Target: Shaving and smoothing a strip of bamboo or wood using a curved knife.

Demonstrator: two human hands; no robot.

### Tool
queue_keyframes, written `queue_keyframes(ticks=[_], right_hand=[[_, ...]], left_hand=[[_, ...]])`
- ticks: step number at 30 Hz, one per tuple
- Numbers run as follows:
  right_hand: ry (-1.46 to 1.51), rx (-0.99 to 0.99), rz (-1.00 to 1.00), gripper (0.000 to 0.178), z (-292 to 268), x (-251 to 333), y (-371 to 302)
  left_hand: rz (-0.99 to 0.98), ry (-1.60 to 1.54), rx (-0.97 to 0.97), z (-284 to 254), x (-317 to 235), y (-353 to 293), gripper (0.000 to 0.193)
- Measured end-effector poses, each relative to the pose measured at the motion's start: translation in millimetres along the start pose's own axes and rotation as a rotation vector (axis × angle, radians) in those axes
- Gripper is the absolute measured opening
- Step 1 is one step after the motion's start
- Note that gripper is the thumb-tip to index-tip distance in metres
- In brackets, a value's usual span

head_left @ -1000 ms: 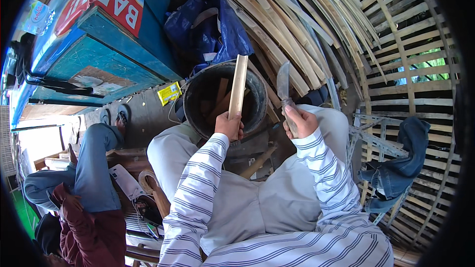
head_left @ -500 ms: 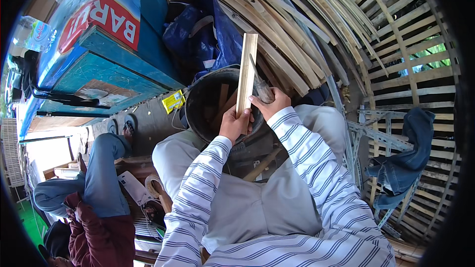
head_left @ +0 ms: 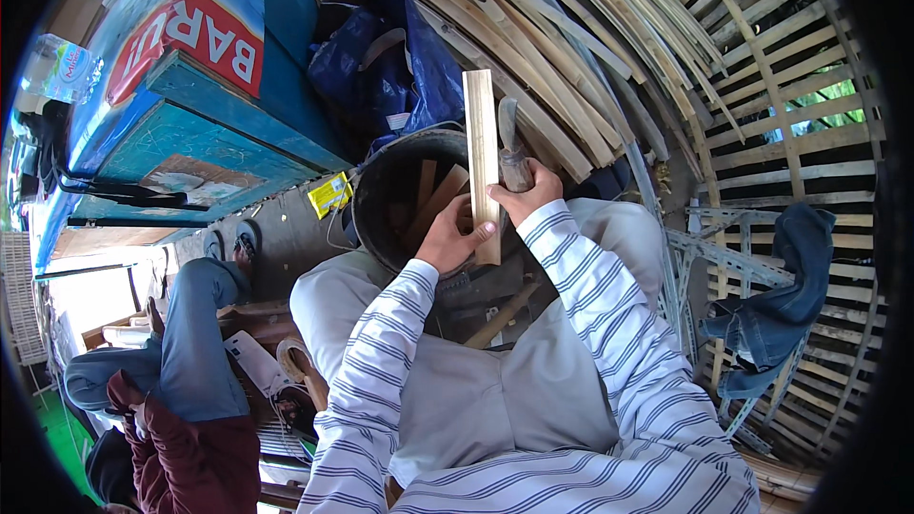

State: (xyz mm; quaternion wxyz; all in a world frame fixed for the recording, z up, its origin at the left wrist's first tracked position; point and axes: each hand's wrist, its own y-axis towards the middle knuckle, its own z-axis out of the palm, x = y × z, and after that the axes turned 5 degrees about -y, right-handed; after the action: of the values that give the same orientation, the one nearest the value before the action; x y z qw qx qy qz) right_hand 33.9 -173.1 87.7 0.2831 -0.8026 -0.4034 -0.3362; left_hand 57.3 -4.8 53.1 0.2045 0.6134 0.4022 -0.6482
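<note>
Wooden strip (head_left: 482,138) stands lengthwise between 2 hands, knife (head_left: 515,169) just to its right, nearly parallel.

The left hand (head_left: 459,236) is closed around the strip's lower part, thumb across the front, a short end jutting below it; the long axis runs away from the body over the bucket (head_left: 377,195), its far end tipping slightly left. The right hand (head_left: 529,194) is wrapped around the knife's handle, blade pointing away, and its thumb tip seems to meet the strip's right edge, a little farther up than the left hand's grip. The left fingertips behind the strip are hidden; whether the blade touches wood, and which edge is sharp, I cannot tell. The bucket's right part is covered, its inside dim.
</note>
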Motion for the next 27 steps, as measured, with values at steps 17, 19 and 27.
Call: queue_keyframes(ticks=[17, 19, 27], right_hand=[[-0.105, 0.289, -0.006, 0.052, 17.2, -8.3, -17.0], [-0.128, 0.371, -0.009, 0.054, 13.8, -1.1, -17.1], [-0.337, 0.371, -0.118, 0.06, 21.0, -7.3, -25.9]], left_hand=[[-0.07, -0.736, -0.289, -58.5, -2.7, 12.8, 0.055], [-0.054, -0.736, -0.344, -60.2, -2.9, 14.3, 0.055], [-0.055, -0.502, -0.582, -62.6, -2.4, 15.8, 0.054]])
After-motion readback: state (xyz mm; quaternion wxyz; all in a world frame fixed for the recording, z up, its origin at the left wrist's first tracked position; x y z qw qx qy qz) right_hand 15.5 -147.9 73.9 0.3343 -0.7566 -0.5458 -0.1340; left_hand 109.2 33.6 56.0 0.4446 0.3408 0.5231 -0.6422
